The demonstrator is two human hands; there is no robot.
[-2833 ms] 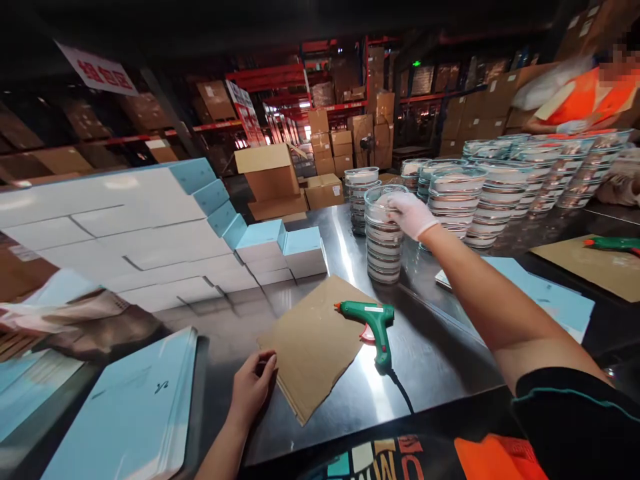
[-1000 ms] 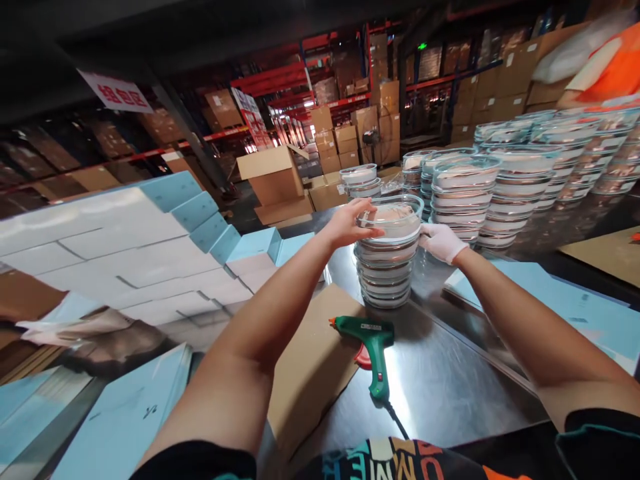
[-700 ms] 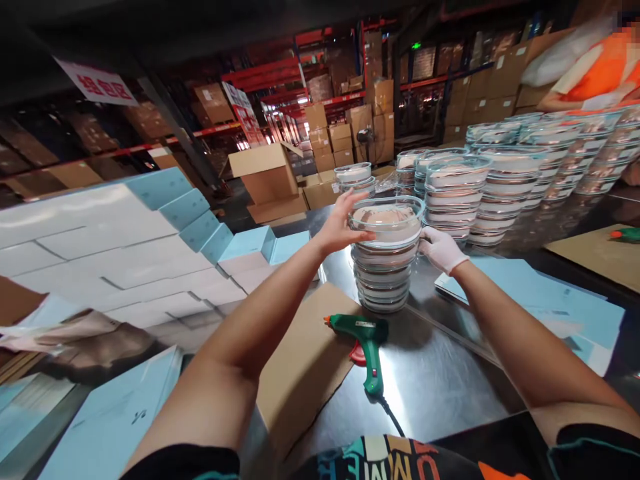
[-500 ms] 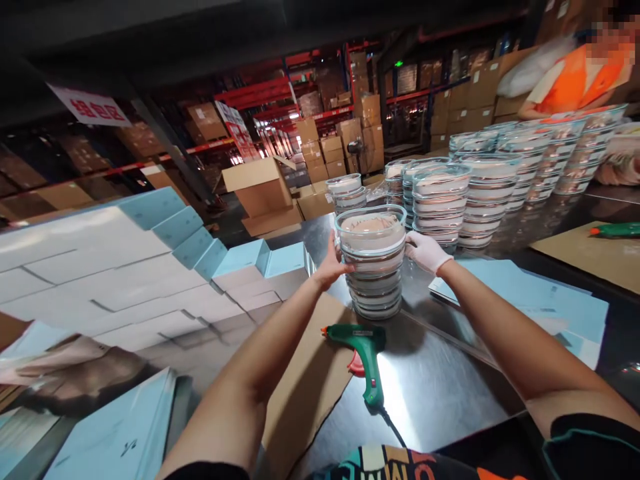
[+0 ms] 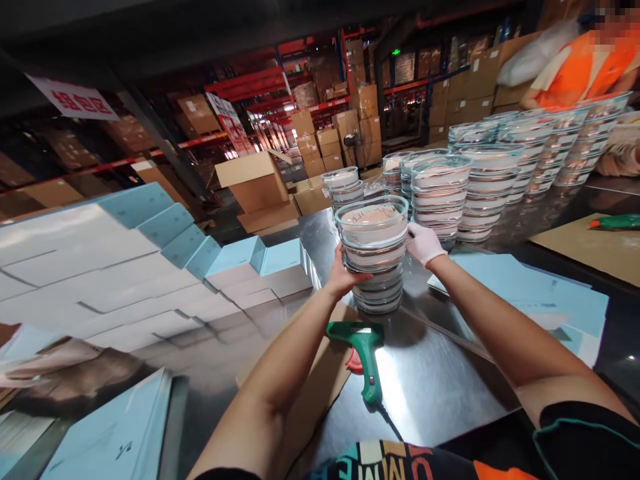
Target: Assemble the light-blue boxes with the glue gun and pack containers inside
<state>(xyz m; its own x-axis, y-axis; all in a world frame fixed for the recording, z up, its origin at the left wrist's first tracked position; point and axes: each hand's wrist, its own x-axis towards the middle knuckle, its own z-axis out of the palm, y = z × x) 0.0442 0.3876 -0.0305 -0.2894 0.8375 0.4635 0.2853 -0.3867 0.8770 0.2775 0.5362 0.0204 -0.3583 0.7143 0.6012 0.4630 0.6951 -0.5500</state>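
A long steel table (image 5: 440, 380) fills the scene, with a stepped bank of white and pale-blue boxes (image 5: 150, 267) across its left side and rows of stacked glass bowls (image 5: 500, 180) along the far right, where another person in an orange vest (image 5: 585, 63) stands behind them. Flat blue sheets (image 5: 540, 293) lie to the right, more at the near left, and a brown cardboard sheet (image 5: 320, 387) lies near the middle with a green glue gun (image 5: 365, 350) resting partly on it. Just beyond the gun stands one stack of glass bowls (image 5: 374, 257), apart from the rows behind. The bare left hand (image 5: 343, 273) is closed against the stack's left side about halfway down, and the gloved right hand (image 5: 423, 241) presses its right side near the top, so the two together clasp the upper bowls; whether these are lifted clear of the lower ones cannot be told. The glass looks heavy for its size, rigid, smooth and breakable, and nested bowls may slide or chatter against each other. Judging by that, the safest hold is low on opposite sides, under a projecting rim, kept level.
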